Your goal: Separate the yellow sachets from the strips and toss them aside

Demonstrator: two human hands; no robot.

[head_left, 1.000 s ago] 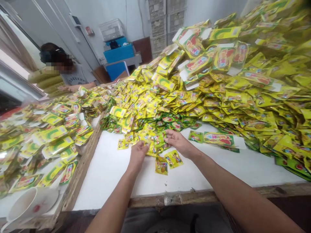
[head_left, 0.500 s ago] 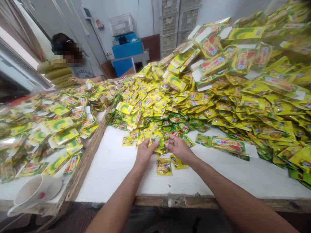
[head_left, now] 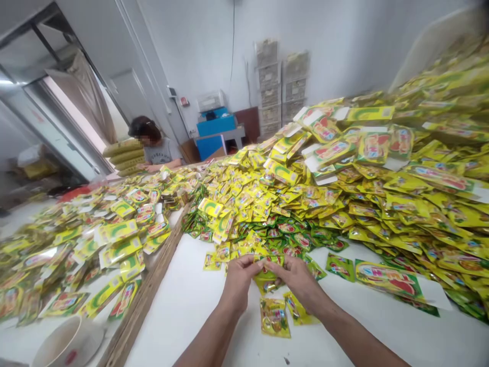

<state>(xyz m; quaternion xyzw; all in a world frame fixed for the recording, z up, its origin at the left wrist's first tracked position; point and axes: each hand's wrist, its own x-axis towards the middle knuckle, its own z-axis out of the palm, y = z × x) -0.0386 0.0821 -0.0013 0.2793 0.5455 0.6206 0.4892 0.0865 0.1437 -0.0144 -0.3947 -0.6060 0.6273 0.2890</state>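
Note:
My left hand and my right hand meet over the white table, fingers pinched on a small green and yellow packet held between them. Just below it lies part of another yellow packet. Nearer me, two yellow packets rest flat on the table, one partly beside my right wrist. Behind my hands rises a large heap of yellow and green packets. A flat printed box lies to the right, next to a green packet.
A wooden strip divides the table. Left of it are many flat printed boxes and a white mug. A person sits at the far left. Blue boxes and stacked crates stand by the wall.
The view has tilted up, so the table and heap sit lower in the picture. Both hands still hold the packet, their fingertips now closer together.

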